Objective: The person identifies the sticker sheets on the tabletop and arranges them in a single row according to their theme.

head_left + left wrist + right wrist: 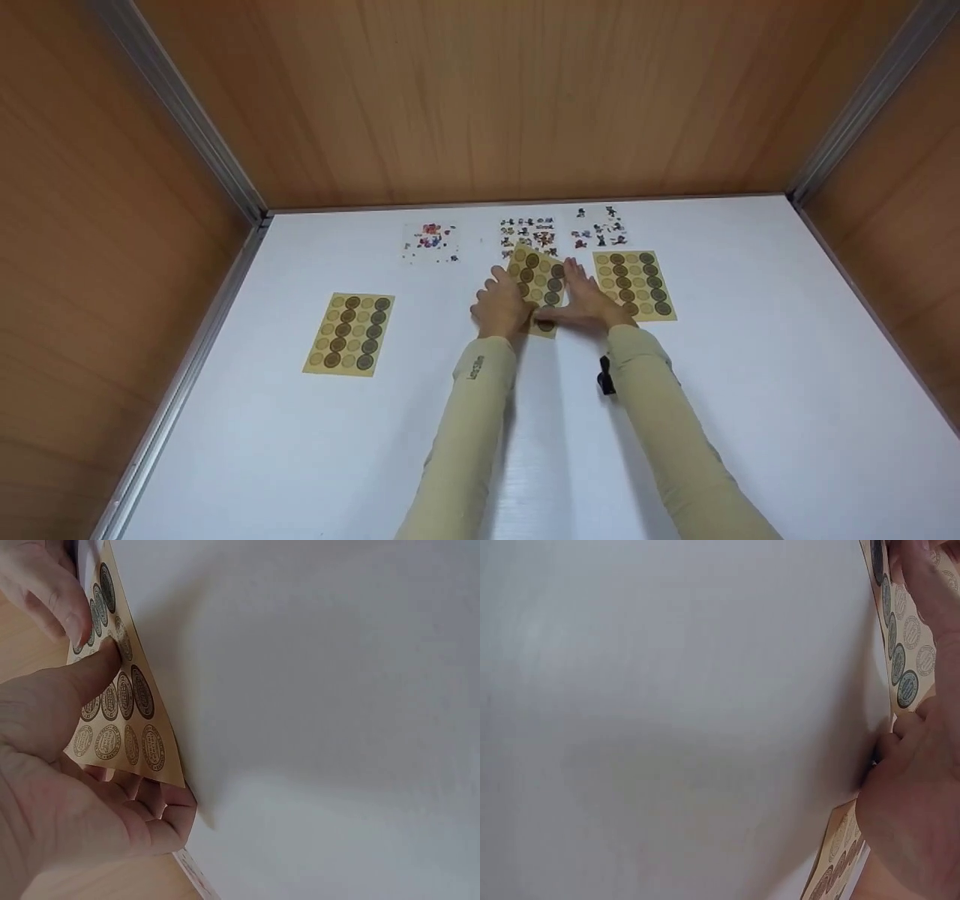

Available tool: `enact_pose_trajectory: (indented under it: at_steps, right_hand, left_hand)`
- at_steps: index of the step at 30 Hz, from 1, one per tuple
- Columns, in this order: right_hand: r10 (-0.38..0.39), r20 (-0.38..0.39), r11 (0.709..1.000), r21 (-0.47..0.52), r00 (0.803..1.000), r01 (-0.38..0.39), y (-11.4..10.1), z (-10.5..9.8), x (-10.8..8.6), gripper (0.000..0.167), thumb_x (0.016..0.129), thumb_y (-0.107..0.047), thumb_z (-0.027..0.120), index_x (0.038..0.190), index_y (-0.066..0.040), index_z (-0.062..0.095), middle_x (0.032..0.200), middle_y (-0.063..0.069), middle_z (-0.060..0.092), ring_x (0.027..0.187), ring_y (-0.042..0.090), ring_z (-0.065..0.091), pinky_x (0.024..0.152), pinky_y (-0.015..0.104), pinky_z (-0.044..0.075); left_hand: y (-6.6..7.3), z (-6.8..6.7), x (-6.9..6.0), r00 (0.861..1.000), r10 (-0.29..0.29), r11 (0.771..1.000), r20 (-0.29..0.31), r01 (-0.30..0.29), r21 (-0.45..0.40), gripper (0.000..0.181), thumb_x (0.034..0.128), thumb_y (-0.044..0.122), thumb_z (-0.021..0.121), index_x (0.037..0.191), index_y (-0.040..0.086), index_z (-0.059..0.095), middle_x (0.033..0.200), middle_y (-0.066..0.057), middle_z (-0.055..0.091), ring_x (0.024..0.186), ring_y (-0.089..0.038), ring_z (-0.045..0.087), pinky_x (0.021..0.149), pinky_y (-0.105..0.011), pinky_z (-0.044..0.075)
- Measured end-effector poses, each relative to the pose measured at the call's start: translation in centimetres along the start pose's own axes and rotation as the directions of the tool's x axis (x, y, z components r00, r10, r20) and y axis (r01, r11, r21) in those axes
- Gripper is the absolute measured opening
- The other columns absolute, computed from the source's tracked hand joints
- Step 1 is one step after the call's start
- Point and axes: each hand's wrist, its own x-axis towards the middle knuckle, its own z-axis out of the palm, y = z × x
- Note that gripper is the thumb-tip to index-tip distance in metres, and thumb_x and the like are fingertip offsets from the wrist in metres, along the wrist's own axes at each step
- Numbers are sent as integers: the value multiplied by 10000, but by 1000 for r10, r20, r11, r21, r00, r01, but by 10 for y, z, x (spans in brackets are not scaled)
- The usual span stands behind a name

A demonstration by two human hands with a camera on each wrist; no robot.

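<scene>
Tan sticker sheet (126, 701) between left fingers (177, 817) and thumb (88, 676).

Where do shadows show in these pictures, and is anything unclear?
Head view: soft shadows near both sleeves on the white table, details on the far picture sheets too small to make out; left wrist view: shadow beside the held tan sheet; right wrist view: darker shadow beside the right hand.

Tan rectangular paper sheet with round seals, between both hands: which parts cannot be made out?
Head view: lower left part of the tan sheet, hidden by the bare left hand.
Head view: lettering on its round seals, too small.
Right wrist view: part of the sheet, cut off by the picture's top edge.
</scene>
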Motion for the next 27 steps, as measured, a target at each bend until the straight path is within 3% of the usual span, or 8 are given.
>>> enact_pose_trajectory:
  at_steps: [9,15,22,27]
  right_hand:
    - [46,-40,993,106,998,-42,1,4,-2,1306,837,-536,786,1588,-34,-157,1666,185,-132,1534,344,-91,1231,493,-23]
    - [39,-91,999,35,995,-35,0,11,0,1266,860,-572,743,1587,15,-111,1663,236,-75,1534,375,-62,1237,471,-21]
    - [58,-132,997,51,990,-51,-2,11,1,1006,997,-471,585,1587,52,-39,1659,262,-13,1535,382,-54,1229,487,-66]
    - [64,-125,997,58,990,-58,1,12,1,931,1028,-423,546,1592,35,-36,1668,229,-9,1539,351,-72,1221,483,-102]
  left_hand:
    - [-1,1,-1,1000,9,1000,-7,-9,-11,755,869,350,813,1410,59,373,1199,-168,615,1105,-356,615,920,-512,523]
    - [-5,0,2,1000,3,1000,10,-2,-4,769,861,374,819,1414,64,383,1209,-156,633,1128,-345,621,943,-505,517]
    - [-12,-10,6,998,-46,990,41,51,-128,465,927,169,717,1306,65,468,1115,-130,676,979,-279,652,880,-434,544]
    - [-14,-13,5,996,-40,981,80,55,-188,447,917,124,710,1303,46,499,1099,-141,675,902,-245,616,853,-385,542]
